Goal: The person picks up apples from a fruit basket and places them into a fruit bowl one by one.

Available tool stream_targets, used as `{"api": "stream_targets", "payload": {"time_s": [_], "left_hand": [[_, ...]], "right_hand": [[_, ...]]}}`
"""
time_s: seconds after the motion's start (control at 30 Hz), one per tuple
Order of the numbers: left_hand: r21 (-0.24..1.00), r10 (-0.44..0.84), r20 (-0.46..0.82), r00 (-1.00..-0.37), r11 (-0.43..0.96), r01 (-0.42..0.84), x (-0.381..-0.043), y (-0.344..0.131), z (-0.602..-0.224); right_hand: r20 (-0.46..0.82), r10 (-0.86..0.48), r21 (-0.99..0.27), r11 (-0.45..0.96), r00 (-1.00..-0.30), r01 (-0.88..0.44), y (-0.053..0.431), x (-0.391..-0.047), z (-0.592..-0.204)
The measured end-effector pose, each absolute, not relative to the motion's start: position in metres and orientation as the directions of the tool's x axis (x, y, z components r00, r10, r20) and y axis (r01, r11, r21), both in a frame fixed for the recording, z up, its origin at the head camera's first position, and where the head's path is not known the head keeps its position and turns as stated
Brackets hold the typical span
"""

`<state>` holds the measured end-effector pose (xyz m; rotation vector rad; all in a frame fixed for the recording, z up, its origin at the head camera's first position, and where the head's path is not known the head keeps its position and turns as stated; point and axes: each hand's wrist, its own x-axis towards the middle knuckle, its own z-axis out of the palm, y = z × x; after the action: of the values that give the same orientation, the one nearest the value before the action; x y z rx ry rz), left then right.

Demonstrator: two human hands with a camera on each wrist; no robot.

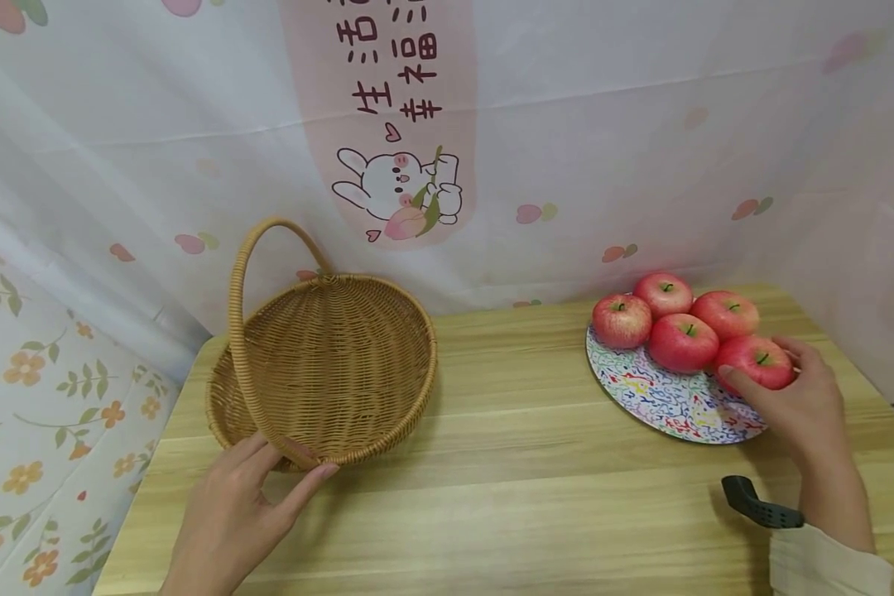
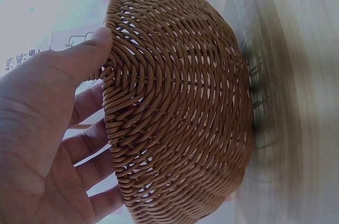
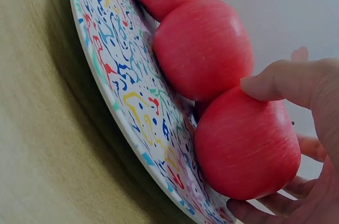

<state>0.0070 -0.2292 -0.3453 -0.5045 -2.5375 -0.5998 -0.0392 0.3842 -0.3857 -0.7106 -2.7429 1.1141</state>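
Observation:
My left hand (image 1: 231, 505) grips the near rim of a brown wicker basket (image 1: 343, 364), thumb outside and fingers inside, by the foot of its tall arched handle. In the left wrist view the woven side of the basket (image 2: 180, 91) fills the middle. At the right, my right hand (image 1: 805, 397) holds the nearest red apple (image 1: 760, 362), thumb on one side and fingers round the other. That apple (image 3: 246, 144) sits at the edge of a round, colourfully patterned plate (image 1: 656, 401). Several other red apples (image 1: 683, 342) lie together on the plate's far part.
The basket and the plate stand apart on a wooden table (image 1: 492, 480). A printed white cloth (image 1: 566, 149) hangs behind the table, and a floral one (image 1: 52, 463) hangs at the left. A dark strap-like piece (image 1: 760, 503) juts out at the right wrist.

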Motion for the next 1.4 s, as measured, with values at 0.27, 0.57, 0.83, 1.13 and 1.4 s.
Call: {"api": "stream_targets", "payload": {"time_s": [0.27,0.57,0.83,1.13,1.4], "left_hand": [[0.318,0.237,0.521,-0.820,0.838,0.444,0.0068,-0.2295,-0.3449],[0.240,0.258,0.568,-0.782,0.856,0.457,0.0055,-0.2328,-0.3471],[0.213,0.262,0.590,-0.764,0.862,0.460,0.0047,-0.2337,-0.3485],[0.209,0.264,0.592,-0.762,0.862,0.461,0.0044,-0.2335,-0.3481],[0.207,0.273,0.619,-0.737,0.848,0.488,0.0021,-0.2332,-0.3501]], "right_hand": [[-0.085,0.425,-0.676,0.640,-0.901,0.366,0.3840,-0.0395,-0.3838],[-0.091,0.387,-0.659,0.667,-0.918,0.346,0.3859,-0.0390,-0.3814],[-0.099,0.379,-0.643,0.682,-0.920,0.349,0.3916,-0.0392,-0.3818],[-0.109,0.371,-0.654,0.672,-0.922,0.348,0.3880,-0.0384,-0.3798],[-0.097,0.362,-0.646,0.686,-0.927,0.335,0.3920,-0.0390,-0.3846]]}}
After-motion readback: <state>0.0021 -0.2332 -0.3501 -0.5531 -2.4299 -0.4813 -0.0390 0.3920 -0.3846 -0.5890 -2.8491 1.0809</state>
